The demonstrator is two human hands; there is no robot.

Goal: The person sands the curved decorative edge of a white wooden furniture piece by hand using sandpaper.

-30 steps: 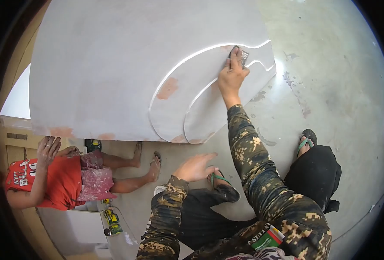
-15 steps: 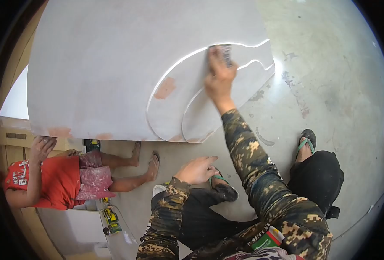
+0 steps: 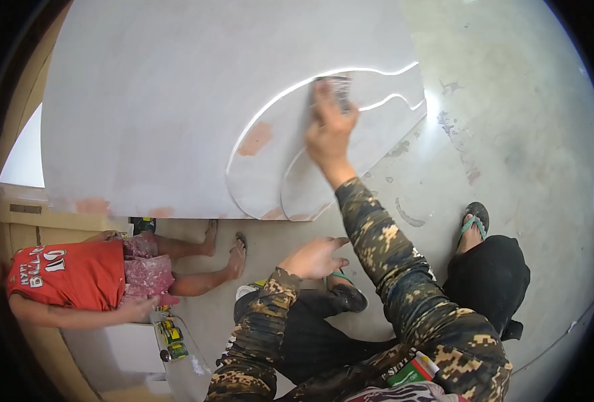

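Where the view begins at far left, a co-worker in a red shirt (image 3: 69, 275) is low beneath the panel's lower edge, with small yellow-green cans (image 3: 171, 338) just beside.

Grey panel (image 3: 150, 100): large, with curved raised contours and reddish patches.

Left hand (image 3: 317, 258): empty, fingers loosely spread, held over the person's knee, near a green-strapped sandal (image 3: 340, 276).

Right hand (image 3: 329, 134): fingers pressed flat over a sanding pad (image 3: 340, 86), holding it against the panel at the upper curved ridge.

Concrete floor (image 3: 511, 134): stained, at right.
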